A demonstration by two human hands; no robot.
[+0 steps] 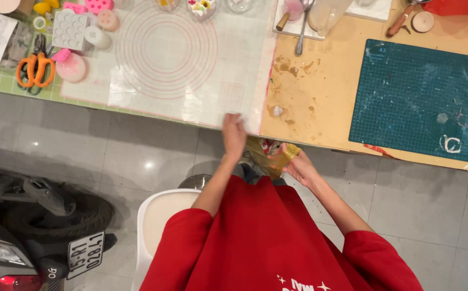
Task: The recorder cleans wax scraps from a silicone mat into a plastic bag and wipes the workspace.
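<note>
Your worktop [320, 64] fills the far half of the view, and on its left lies the big clear mat [191, 102] with printed rings, bare in the middle. To the right sits the green cutting mat [422, 102], smudged white in places. Between the two, brown stains [293, 86] mark the wood, so some messy work looks already done, while nothing sits on the ringed mat yet. Down near you, the white chair [156, 221] and your red sleeves; a parked scooter [40, 215] is off to the near left. Far left on the worktop: orange scissors [35, 69], a white mould tray [70, 31], a pink round piece [72, 68]. Now your hands. Your left hand [234, 134] is at the near edge of the clear mat, fingers flat and together, touching or just over its corner; it's blurred, so I can't tell which. Your right hand [301, 168] is just off the worktop edge, closed round a small amber bottle [282, 157] with a yellow cap.
</note>
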